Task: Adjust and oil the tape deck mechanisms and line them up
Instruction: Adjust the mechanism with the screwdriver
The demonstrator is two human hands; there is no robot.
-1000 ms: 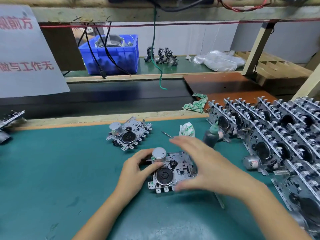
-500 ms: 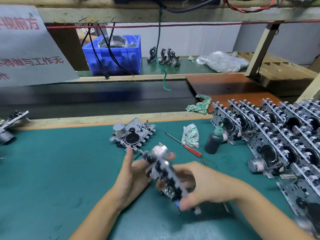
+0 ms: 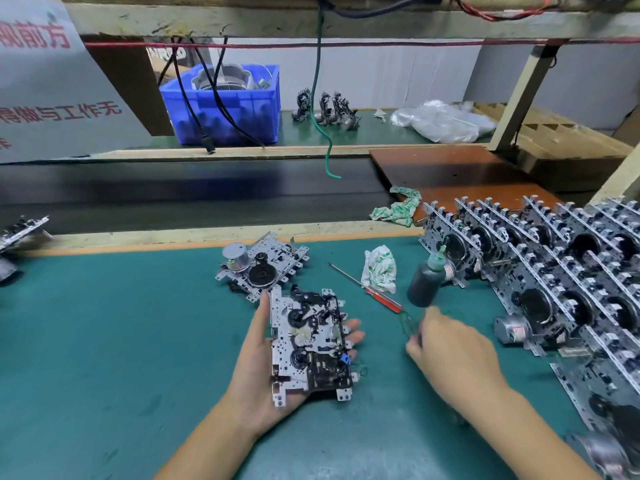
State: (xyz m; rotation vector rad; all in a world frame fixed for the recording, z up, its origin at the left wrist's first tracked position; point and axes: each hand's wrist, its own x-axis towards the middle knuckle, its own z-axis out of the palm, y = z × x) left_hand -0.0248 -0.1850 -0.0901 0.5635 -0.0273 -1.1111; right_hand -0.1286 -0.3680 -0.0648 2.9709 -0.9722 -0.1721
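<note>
My left hand [image 3: 254, 372] holds a tape deck mechanism [image 3: 310, 344] palm up, thumb along its left edge and fingertips showing past its right edge. Its underside with the black parts faces me. My right hand [image 3: 453, 351] is blurred, low over the mat just right of it, with fingers at a thin green tool [image 3: 408, 323]; I cannot tell if they grip it. A dark oil bottle [image 3: 424, 284] with a green cap stands behind that hand. A second mechanism [image 3: 263, 268] lies on the mat behind my left hand, motor up.
Several mechanisms [image 3: 554, 271] stand in rows at the right. A red-handled screwdriver [image 3: 374, 294] and a crumpled rag [image 3: 379, 268] lie beside the bottle. A loose motor [image 3: 512, 330] sits near the rows. A blue bin [image 3: 225, 105] is on the far shelf.
The mechanism has been turned over and now lies underside up in my left hand alone. My right hand has let go of it and moved right toward the green tool.
</note>
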